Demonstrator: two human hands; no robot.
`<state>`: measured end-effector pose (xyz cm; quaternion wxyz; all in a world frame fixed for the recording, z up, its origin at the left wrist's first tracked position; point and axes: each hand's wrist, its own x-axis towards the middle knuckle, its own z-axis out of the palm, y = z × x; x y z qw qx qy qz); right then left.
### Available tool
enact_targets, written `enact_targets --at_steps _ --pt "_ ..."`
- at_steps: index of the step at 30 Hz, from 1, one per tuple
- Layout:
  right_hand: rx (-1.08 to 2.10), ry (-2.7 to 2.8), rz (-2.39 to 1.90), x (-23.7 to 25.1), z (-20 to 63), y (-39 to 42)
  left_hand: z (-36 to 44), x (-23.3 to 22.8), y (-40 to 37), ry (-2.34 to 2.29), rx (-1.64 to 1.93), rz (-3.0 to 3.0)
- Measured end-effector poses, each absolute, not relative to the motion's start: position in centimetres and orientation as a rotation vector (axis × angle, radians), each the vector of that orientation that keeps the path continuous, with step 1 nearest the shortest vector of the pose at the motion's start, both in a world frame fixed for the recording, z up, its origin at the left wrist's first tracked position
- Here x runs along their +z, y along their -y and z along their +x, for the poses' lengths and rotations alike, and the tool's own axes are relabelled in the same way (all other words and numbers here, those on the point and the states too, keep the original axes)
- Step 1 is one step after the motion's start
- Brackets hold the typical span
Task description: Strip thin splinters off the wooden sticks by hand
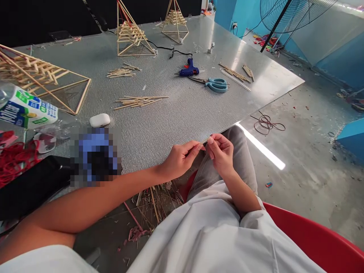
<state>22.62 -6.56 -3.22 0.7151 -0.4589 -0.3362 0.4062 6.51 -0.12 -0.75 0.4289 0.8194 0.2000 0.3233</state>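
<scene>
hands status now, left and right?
Left hand: pinched shut on one end of a thin stick.
Right hand: pinched shut on the same stick.

Viewpoint: head-worn, above and behind both hands
Facing: forward and down, across the table (176,110) beyond the hands
Nearness: hands close, low centre; far table edge distant
Views: one only

The person wears white top, grey trousers

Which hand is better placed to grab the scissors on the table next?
Probably the right hand: the scissors lie straight ahead on its side. The left hand sits further over, and both hands pinch a thin stick.
</scene>
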Motion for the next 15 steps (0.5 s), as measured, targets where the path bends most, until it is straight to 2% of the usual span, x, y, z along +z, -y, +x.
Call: enact_targets --at_steps 7,15 --pt "0.826 0.961 -1.105 -3.6 22.9 6.8 6.4 -0.8 0.2 -0.607 0.73 1.945" --pt "0.62 1.833 -1.293 -1.4 25.6 8.9 6.7 -0.4 -0.2 -0.637 0.657 1.563"
